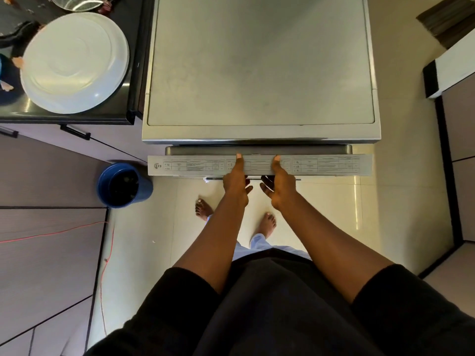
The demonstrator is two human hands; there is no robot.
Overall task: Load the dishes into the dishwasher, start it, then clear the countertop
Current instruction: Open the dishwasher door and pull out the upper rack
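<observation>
Both hands are on the dishwasher door's (259, 165) top edge, which runs crosswise straight ahead, left hand (235, 179) and right hand (279, 182) side by side at its middle, thumbs on top, fingers curled under, while the white plate (74, 62) waits on the surface's (77, 118) near edge, off left.

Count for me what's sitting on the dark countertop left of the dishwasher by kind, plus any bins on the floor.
White plates: 1, lying flat on the countertop
Metal bowls: 1, cut off by the top edge
Blue bins on the floor: 1
Total: 3
Dark items at the far left edge are too cropped to identify, so I left them out.
</observation>
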